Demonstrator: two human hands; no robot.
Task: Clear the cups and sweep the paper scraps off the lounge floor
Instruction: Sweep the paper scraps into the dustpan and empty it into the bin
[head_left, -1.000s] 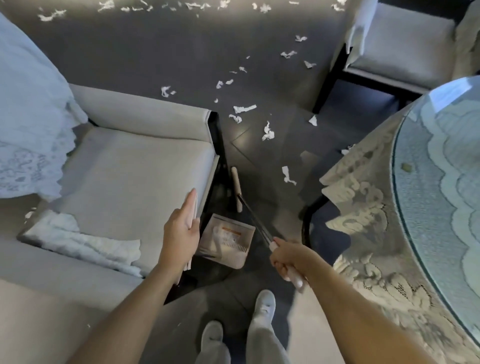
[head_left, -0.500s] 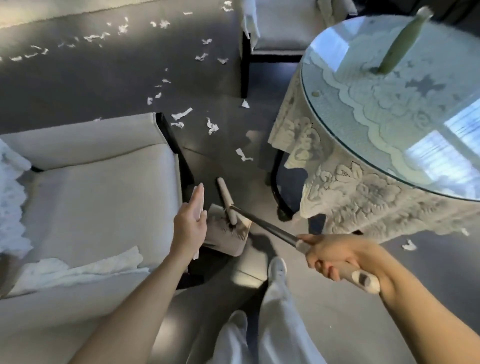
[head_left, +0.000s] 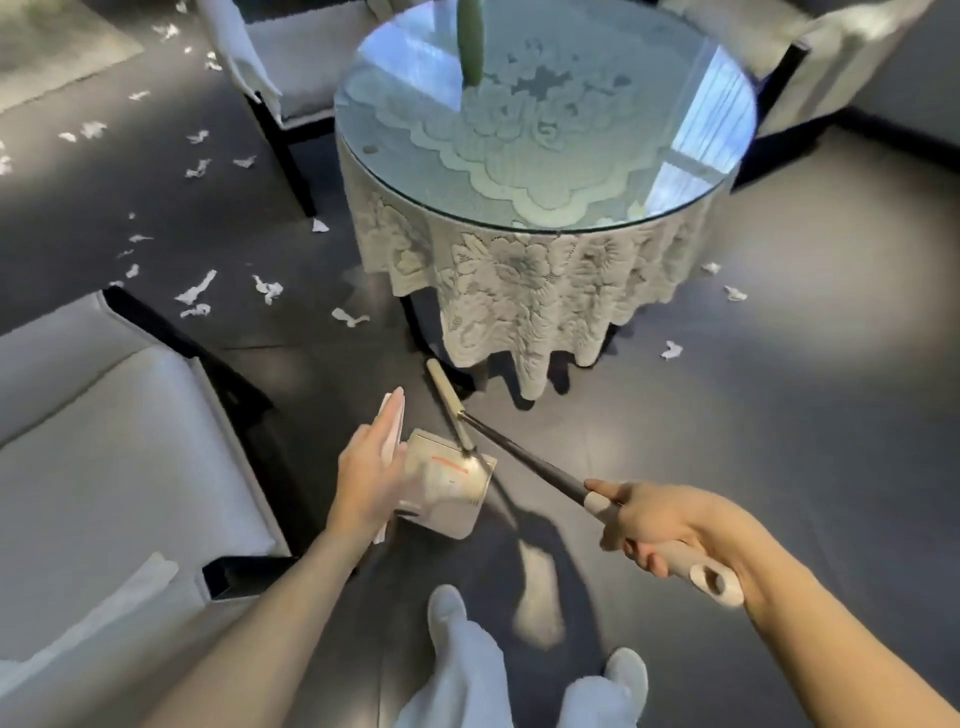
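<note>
Beige-gripped and dark-shafted, the long broom (head_left: 524, 451) sits clenched in your right hand (head_left: 665, 530) for reach, your left hand (head_left: 369, 467) lies straight-fingered against the white handle (head_left: 387, 439) of the square beige dustpan (head_left: 452, 493), seemingly steadying it, while torn white paper scraps (head_left: 195, 288) wait well beyond that hand.
</note>
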